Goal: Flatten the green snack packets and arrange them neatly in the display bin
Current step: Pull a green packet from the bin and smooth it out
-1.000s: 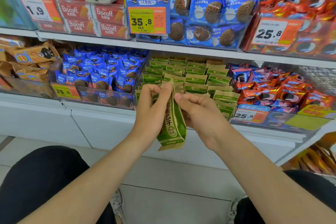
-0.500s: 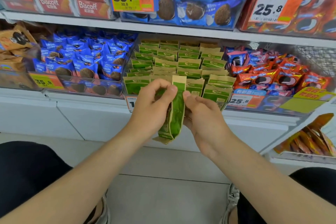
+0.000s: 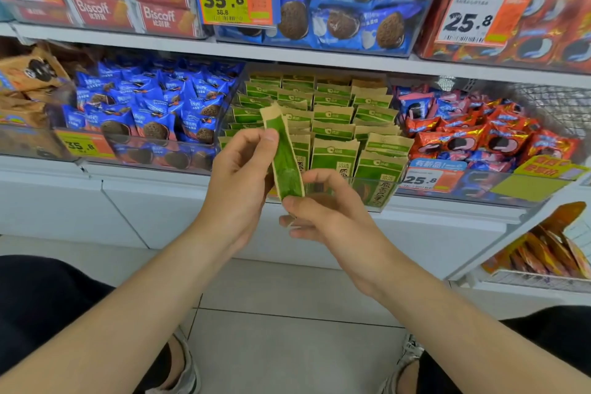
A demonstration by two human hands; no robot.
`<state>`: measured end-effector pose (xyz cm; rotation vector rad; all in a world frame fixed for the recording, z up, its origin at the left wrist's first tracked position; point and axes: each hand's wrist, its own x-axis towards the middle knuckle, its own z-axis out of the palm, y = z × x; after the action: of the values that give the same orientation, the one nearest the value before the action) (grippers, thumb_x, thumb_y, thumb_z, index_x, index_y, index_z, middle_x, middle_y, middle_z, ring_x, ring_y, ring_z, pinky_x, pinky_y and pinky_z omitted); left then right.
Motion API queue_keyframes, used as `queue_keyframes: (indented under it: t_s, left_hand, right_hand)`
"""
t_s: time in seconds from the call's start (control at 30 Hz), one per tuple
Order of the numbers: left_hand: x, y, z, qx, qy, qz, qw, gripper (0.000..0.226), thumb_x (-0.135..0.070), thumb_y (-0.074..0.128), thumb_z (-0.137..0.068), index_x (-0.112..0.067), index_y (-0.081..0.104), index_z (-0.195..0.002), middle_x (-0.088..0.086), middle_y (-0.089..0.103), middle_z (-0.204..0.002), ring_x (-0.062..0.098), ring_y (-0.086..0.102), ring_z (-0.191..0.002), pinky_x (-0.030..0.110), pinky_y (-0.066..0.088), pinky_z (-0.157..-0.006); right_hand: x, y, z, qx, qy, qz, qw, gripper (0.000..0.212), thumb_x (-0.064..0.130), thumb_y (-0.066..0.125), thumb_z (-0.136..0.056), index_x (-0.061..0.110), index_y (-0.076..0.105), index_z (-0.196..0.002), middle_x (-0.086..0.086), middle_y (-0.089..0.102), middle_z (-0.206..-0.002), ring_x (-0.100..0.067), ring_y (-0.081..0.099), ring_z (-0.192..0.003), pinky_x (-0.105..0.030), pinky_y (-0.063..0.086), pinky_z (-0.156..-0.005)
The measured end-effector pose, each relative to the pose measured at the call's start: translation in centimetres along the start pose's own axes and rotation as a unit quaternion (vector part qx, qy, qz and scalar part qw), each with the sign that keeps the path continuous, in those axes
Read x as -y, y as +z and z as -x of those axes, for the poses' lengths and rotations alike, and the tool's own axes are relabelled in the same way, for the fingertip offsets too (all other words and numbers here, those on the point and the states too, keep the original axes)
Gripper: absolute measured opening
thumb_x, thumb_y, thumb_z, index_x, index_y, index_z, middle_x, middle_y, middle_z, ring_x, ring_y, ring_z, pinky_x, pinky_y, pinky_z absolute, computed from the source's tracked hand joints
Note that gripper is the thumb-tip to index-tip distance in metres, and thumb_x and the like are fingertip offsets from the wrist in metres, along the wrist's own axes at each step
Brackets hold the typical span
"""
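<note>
The fingers (image 3: 268, 137) of my left hand (image 3: 240, 179) pinch the upper part of one green packet (image 3: 285, 166). My right hand (image 3: 332, 217) pinches its bottom edge. The packet stands nearly upright and edge-on, just in front of the display bin (image 3: 388, 198), where rows of green packets (image 3: 334, 134) stand. I judge this to be the flattening step. Next I should press it flat between both hands, then slot it into a near row, facing like the others.
</note>
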<state>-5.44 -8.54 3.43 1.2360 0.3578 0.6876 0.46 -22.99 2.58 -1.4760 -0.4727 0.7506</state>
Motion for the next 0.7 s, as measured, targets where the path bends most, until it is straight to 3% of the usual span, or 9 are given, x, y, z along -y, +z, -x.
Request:
queue_keyframes:
  t_s: [0.1,0.23,0.3,0.33,0.4,0.5,0.57,0.67,0.7]
  left_hand:
    - [0.1,-0.2,0.4,0.037,-0.004,-0.075,0.996,0.030,-0.037,0.083,-0.091,-0.009,0.070,-0.094,0.013,0.076,-0.103,0.036,0.073,-0.100,0.051,0.060,-0.097]
    - [0.1,0.5,1.3,0.052,-0.013,-0.114,0.992,0.043,-0.038,0.079,-0.089,0.004,0.071,-0.095,0.015,0.079,-0.093,0.023,0.078,-0.093,0.046,0.065,-0.091]
    - [0.0,0.6,1.4,0.056,0.008,-0.127,0.990,0.043,-0.038,0.079,-0.088,0.003,0.070,-0.095,0.015,0.079,-0.092,0.025,0.079,-0.092,0.048,0.064,-0.094]
    - [0.1,0.5,1.3,0.061,0.018,-0.127,0.990,0.042,-0.038,0.079,-0.087,0.002,0.069,-0.095,0.013,0.080,-0.092,0.024,0.078,-0.090,0.049,0.063,-0.095]
    - [0.1,0.5,1.3,0.073,0.028,-0.127,0.989,0.038,-0.033,0.080,-0.085,0.000,0.067,-0.098,0.006,0.081,-0.092,0.016,0.077,-0.086,0.039,0.064,-0.088]
    - [0.0,0.6,1.6,0.087,0.025,-0.122,0.988,0.038,-0.023,0.083,-0.081,0.001,0.068,-0.107,0.004,0.083,-0.100,0.014,0.079,-0.087,0.024,0.060,-0.075]
    - [-0.1,0.5,1.5,0.085,0.022,-0.130,0.988,0.028,-0.016,0.083,-0.086,-0.003,0.072,-0.107,0.005,0.083,-0.098,0.013,0.079,-0.085,0.024,0.060,-0.073]
    - [0.0,0.2,1.3,0.084,0.018,-0.165,0.983,0.003,-0.011,0.080,-0.092,-0.009,0.078,-0.094,0.005,0.082,-0.086,0.011,0.077,-0.079,0.027,0.062,-0.071]
    - [0.1,0.1,1.3,0.082,0.019,-0.180,0.980,0.004,-0.011,0.079,-0.093,-0.011,0.079,-0.089,0.006,0.081,-0.083,0.012,0.076,-0.079,0.030,0.064,-0.073]
  right_hand:
    - [0.3,0.1,-0.3,-0.078,-0.102,0.011,0.992,0.029,0.024,0.075,-0.098,0.011,0.054,-0.113,-0.010,0.078,-0.102,-0.030,0.076,-0.093,-0.050,0.062,-0.082]
    - [-0.4,-0.5,-0.8,-0.104,-0.207,0.078,0.970,0.018,0.027,0.066,-0.105,0.016,0.053,-0.099,-0.020,0.069,-0.090,-0.042,0.066,-0.088,-0.061,0.056,-0.076]
    - [-0.7,-0.3,-0.8,-0.106,-0.231,0.080,0.964,0.018,0.024,0.063,-0.106,0.016,0.051,-0.095,-0.014,0.063,-0.081,-0.033,0.061,-0.076,-0.053,0.057,-0.071]
    - [-0.8,-0.3,-0.9,-0.105,-0.237,0.075,0.963,0.018,0.021,0.062,-0.107,0.014,0.051,-0.094,-0.007,0.059,-0.076,-0.022,0.056,-0.070,-0.042,0.053,-0.067]
    - [-1.0,-0.2,-1.1,-0.112,-0.244,0.077,0.960,0.017,0.019,0.059,-0.109,0.011,0.053,-0.094,0.003,0.059,-0.075,-0.013,0.054,-0.069,-0.028,0.049,-0.067]
    - [-1.3,-0.4,-1.5,-0.113,-0.239,0.077,0.961,0.024,0.031,0.056,-0.110,0.009,0.063,-0.102,-0.019,0.071,-0.094,-0.043,0.068,-0.092,-0.060,0.060,-0.083]
    - [-1.2,-0.7,-1.5,-0.118,-0.232,0.073,0.963,0.024,0.029,0.055,-0.110,0.010,0.065,-0.101,-0.023,0.070,-0.096,-0.049,0.067,-0.097,-0.064,0.060,-0.085]
    - [-0.8,-1.0,-1.4,-0.118,-0.228,0.086,0.963,0.020,0.033,0.058,-0.105,0.017,0.063,-0.094,-0.026,0.068,-0.091,-0.053,0.063,-0.090,-0.071,0.055,-0.076]
    - [-0.6,-1.1,-1.4,-0.116,-0.227,0.094,0.962,0.021,0.035,0.059,-0.104,0.019,0.062,-0.091,-0.027,0.067,-0.088,-0.053,0.062,-0.086,-0.071,0.054,-0.074]
